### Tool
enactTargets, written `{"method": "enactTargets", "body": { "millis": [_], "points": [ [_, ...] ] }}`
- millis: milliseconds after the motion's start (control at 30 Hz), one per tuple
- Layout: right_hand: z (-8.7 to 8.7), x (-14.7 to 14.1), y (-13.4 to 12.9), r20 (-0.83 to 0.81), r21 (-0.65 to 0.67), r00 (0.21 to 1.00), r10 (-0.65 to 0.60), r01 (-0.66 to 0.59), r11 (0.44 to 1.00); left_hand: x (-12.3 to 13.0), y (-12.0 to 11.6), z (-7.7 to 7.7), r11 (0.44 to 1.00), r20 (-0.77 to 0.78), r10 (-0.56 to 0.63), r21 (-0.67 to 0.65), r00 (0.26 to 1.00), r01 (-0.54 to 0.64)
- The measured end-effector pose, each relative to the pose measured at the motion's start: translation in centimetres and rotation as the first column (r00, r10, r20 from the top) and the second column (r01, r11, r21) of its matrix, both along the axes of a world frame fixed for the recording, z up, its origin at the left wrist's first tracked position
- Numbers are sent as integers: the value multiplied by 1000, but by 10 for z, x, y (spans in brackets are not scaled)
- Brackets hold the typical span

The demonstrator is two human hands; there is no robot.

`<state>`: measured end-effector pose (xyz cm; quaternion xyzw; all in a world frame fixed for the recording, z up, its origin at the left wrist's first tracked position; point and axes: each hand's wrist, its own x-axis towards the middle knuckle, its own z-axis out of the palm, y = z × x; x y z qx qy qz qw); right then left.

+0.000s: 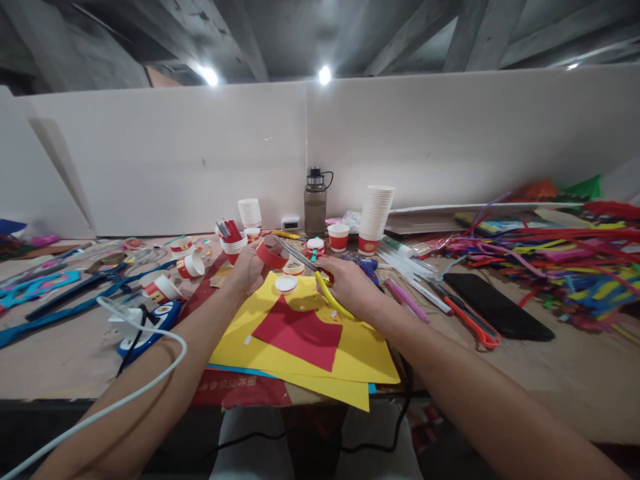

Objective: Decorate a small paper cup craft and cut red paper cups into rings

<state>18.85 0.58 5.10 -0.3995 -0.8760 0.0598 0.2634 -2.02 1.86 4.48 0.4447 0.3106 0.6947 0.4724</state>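
Over the yellow paper, my left hand (249,268) grips a red band (271,256) that looks like a ring cut from a paper cup. My right hand (347,283) is closed around yellow-handled scissors (330,298), and their blades reach the band's upper right side. Whether the blades are cutting into it I cannot tell. A short white cup piece (286,285) stands just below the band. Beneath both hands lie a red paper sheet (303,333) with a curved cutout and larger yellow sheets (365,360). Small white scraps are scattered on them.
Tall stacked paper cups (376,217), a water bottle (315,205) and a cup of markers (233,245) stand behind. Right are a black phone (500,305), an orange cutter (477,325) and pipe cleaners (575,260). Tipped cups (163,289) and a white cable (175,363) lie left.
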Motion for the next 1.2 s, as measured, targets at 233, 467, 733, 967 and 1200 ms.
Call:
{"method": "enactTargets", "body": {
  "millis": [233, 467, 733, 967, 1200],
  "points": [
    [2, 0, -1, 7, 11, 1000, -2, 2, 1000, -1, -2, 1, 999, -12, -53, 12, 999, 53],
    [1, 0, -1, 6, 14, 1000, -7, 7, 1000, -7, -4, 4, 998, -83, -16, 61, 996, 22],
    [-3, 0, 2, -3, 41, 1000, 14, -14, 999, -4, -3, 3, 993, -80, 29, 114, 996, -19],
    [0, 0, -1, 11, 13, 1000, -28, 28, 1000, 2, -9, 8, 997, -76, -26, 72, 997, 31],
    [2, 0, -3, 14, 33, 1000, -11, 11, 999, -3, -5, 5, 996, -97, -60, 62, 993, 66]
  ]
}}
